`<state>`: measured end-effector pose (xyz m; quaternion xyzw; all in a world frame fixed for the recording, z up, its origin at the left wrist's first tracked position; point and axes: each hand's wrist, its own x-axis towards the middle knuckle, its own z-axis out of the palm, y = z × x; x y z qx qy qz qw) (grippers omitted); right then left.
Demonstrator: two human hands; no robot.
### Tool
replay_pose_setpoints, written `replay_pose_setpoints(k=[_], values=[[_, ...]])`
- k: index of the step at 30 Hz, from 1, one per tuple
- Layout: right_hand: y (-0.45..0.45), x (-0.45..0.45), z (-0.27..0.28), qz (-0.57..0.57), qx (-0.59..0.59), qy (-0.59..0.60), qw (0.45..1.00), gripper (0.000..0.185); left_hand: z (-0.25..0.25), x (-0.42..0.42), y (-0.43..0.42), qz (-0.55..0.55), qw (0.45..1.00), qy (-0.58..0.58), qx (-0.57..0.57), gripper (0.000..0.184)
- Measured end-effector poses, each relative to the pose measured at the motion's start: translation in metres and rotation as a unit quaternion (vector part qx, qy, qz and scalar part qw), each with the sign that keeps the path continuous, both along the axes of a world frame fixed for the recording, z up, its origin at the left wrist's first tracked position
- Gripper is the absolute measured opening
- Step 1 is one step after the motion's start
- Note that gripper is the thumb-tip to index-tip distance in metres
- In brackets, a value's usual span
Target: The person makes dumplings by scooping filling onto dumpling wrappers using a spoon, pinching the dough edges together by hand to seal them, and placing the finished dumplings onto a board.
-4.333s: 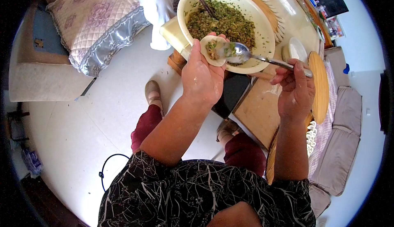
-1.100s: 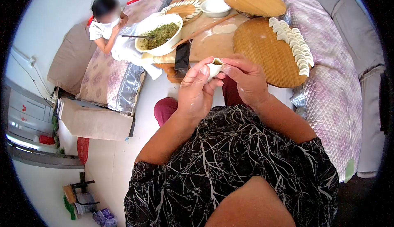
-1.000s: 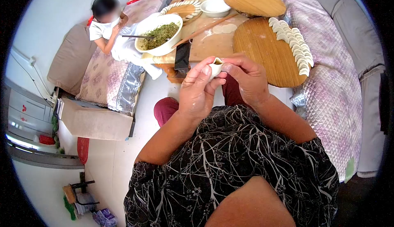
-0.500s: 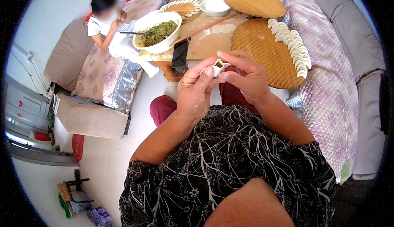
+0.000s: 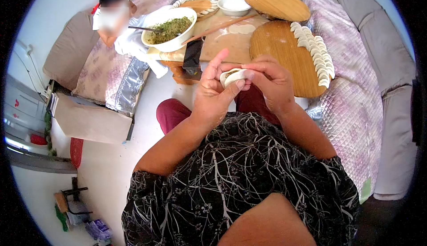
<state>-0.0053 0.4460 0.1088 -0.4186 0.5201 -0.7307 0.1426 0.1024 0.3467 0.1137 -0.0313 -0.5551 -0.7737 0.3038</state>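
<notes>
A half-folded dumpling (image 5: 232,77) is held between my two hands, with dark filling showing at its open left part. My left hand (image 5: 214,90) cradles it from below, the thumb on its front and the index finger raised away. My right hand (image 5: 272,83) pinches its right edge between thumb and fingers. Beyond my hands, a round wooden board (image 5: 271,50) carries rows of finished dumplings (image 5: 318,52) along its right side. To the left stands a white bowl (image 5: 167,48) of green chopped filling (image 5: 172,30) with a utensil handle sticking out.
A rolling pin (image 5: 220,28) lies across the table beside flat dough wrappers (image 5: 242,28). Behind are a smaller white bowl (image 5: 234,5), another round board (image 5: 276,3) and a tray ringed with dumplings (image 5: 198,6). A person in white (image 5: 120,32) sits at left on a covered sofa.
My left index finger has lifted off the dumpling, and the dumpling has turned, its edge more closed on the right. The seated person has leaned forward, head lower. The view has shifted slightly.
</notes>
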Motion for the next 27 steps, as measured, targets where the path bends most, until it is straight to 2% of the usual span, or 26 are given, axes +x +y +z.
replay_pose_setpoints(k=[1, 3, 7, 12, 14, 19, 21, 23, 26, 27], values=[[-0.001, -0.003, 0.000, 0.001, 0.004, 0.000, 1.000, 0.021, 0.000, 0.000, 0.000, 0.001, 1.000, 0.000, 0.004, 0.066], [-0.002, -0.015, 0.002, -0.018, -0.005, 0.219, 0.975, 0.025, -0.001, -0.001, 0.001, 0.021, 0.998, 0.023, -0.063, 0.069], [0.006, -0.012, 0.012, 0.025, 0.060, 0.206, 0.976, 0.019, -0.003, 0.002, 0.001, -0.012, 0.998, -0.011, -0.063, 0.074], [0.005, -0.004, 0.009, -0.083, 0.046, 0.254, 0.962, 0.006, -0.005, 0.001, 0.002, -0.041, 0.999, -0.007, -0.010, 0.076], [0.005, -0.006, 0.011, -0.073, 0.050, 0.259, 0.962, 0.007, -0.006, 0.000, 0.001, -0.042, 0.999, 0.006, 0.003, 0.076], [0.003, -0.008, 0.012, -0.072, 0.020, 0.258, 0.963, 0.011, -0.003, 0.003, 0.001, -0.006, 0.998, -0.009, -0.062, 0.077], [0.005, -0.017, 0.018, -0.019, 0.039, 0.392, 0.919, 0.013, -0.010, 0.002, -0.001, -0.011, 0.997, -0.017, -0.071, 0.079], [0.007, -0.016, 0.020, -0.017, 0.052, 0.386, 0.921, 0.013, -0.016, 0.000, -0.002, -0.016, 0.996, -0.022, -0.080, 0.081], [0.006, -0.011, 0.019, -0.048, 0.057, 0.362, 0.929, 0.012, -0.016, 0.000, -0.002, -0.062, 0.998, 0.006, -0.010, 0.071], [0.005, -0.008, 0.017, -0.082, 0.048, 0.340, 0.936, 0.012, -0.013, 0.001, -0.002, -0.109, 0.990, -0.052, 0.077, 0.060]])
